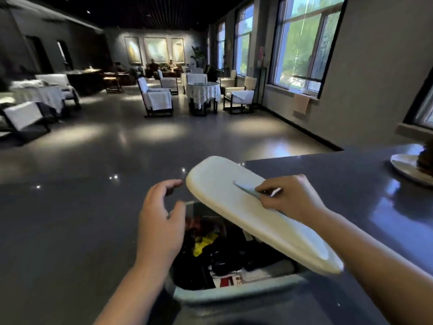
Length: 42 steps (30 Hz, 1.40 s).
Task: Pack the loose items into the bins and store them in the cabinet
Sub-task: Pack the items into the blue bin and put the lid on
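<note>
Both hands worked the bin [234,295]: the right hand [290,198] gripped the tilted lid [220,184] by its handle (seemingly to close it), the left hand [161,221] hovered empty, fingers relaxed, beside the rim.

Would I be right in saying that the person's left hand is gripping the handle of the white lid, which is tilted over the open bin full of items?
Not quite: the head view shows the right hand gripping the handle of the white lid, tilted over the open bin. The left hand hovers open beside it.
</note>
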{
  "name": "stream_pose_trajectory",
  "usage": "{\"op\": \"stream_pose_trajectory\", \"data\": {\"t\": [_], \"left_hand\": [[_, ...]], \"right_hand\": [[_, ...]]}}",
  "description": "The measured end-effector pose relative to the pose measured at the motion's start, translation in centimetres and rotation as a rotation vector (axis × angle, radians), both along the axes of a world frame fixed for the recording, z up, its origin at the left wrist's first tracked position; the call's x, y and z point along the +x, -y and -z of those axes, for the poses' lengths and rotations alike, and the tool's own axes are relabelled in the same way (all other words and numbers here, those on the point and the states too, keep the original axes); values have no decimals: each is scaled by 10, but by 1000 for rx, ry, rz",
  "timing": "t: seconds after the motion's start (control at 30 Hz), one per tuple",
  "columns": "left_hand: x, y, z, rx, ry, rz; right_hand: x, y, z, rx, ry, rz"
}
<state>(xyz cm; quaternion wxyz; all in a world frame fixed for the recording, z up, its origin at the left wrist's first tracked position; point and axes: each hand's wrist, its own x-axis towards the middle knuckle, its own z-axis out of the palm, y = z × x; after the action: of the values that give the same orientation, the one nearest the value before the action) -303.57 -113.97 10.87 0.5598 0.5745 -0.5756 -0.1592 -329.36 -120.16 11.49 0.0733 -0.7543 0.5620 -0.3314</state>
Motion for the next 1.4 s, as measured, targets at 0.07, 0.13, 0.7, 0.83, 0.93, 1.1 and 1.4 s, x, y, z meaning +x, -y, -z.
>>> {"op": "stream_pose_trajectory", "data": {"t": [0.07,0.13,0.7,0.83,0.93,1.1,1.4], "left_hand": [[21,-5,5,2,-55,-45],[33,-8,9,-1,-115,-56],[-37,4,39,300,472,303],[-53,10,40,274,522,334],[-75,15,42,270,635,400],[-113,29,51,346,855,473],[-119,31,58,395,959,442]], "right_hand": [[14,5,8,45,-16,-45],[24,5,13,99,-116,-112],[32,-14,45,74,-234,-339],[20,-24,54,146,-110,-185],[-4,-34,65,162,-154,-55],[-44,-48,69,174,-86,282],[-45,-60,79,670,1094,297]]}}
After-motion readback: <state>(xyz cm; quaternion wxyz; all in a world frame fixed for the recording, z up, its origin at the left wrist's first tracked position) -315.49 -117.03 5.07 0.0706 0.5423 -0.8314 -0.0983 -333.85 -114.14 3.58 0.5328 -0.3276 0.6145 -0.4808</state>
